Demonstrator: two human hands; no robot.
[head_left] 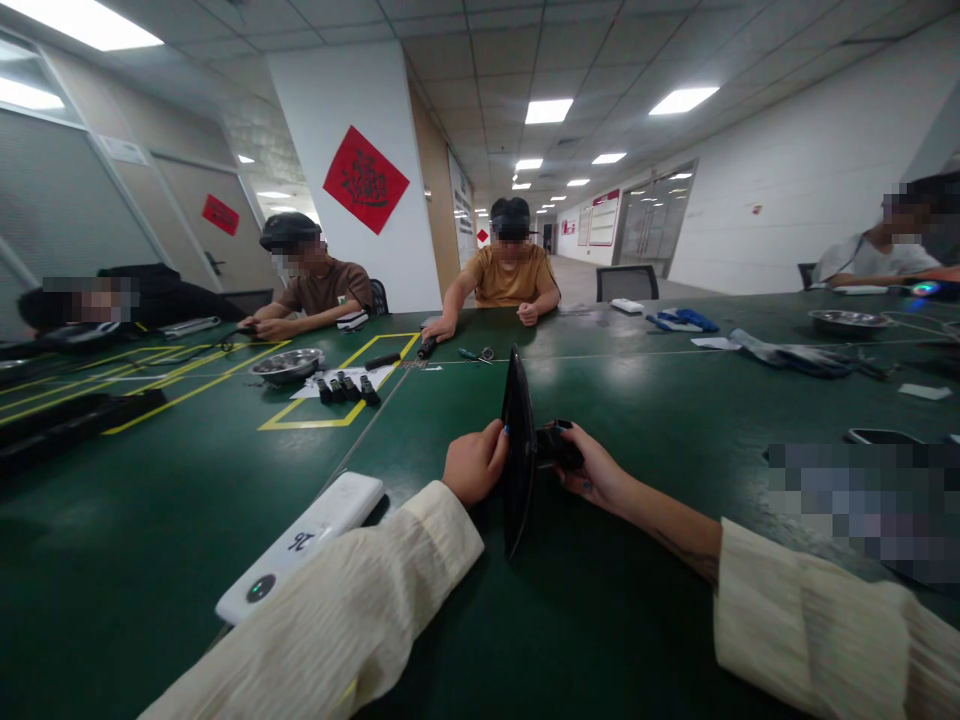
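A thin black panel (pixel 517 470) stands upright above the green table, seen almost edge-on, so its face hardly shows. My left hand (pixel 474 464) is closed at its left side, with the thumb against the panel. My right hand (pixel 596 468) has its fingers wrapped round a small black block-shaped part (pixel 559 446) that sticks out from the panel's right side. Whether that part is fixed to the panel or only touches it, I cannot tell. Beside my left forearm lies a white power bank (pixel 307 545) marked 26.
Across the green table (pixel 637 400) are a metal bowl (pixel 286 366), several black cylinders (pixel 349 388) on paper, and small tools (pixel 478 354). Grey cloth (pixel 787 355) and another metal bowl (pixel 850 322) lie to the right. A co-worker (pixel 510 275) sits opposite; other people sit at both sides.
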